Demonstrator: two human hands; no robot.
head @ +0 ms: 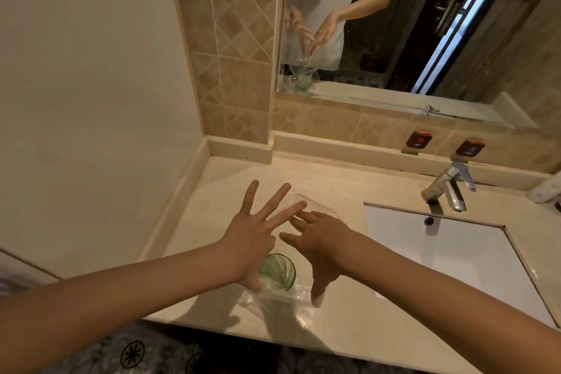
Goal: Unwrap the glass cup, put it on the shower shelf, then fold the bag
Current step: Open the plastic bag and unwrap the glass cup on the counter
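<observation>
on smooth beige counter (pixel 212 200), ribbed green glass cup (pixel 277 272) inside crinkled clear bag (pixel 273 297), left hand (pixel 252 240) and right hand (pixel 318 240) splayed wide, gripless

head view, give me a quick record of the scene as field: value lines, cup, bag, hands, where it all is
place: bathroom counter, left of the sink
cup: green glass cup, upright on the counter
bag: clear plastic bag, still around the cup
left hand: fingers spread, above the cup
right hand: fingers spread, thumb down near the bag
grasp: cannot tell if either hand pinches the bag
tap: behind the sink
</observation>
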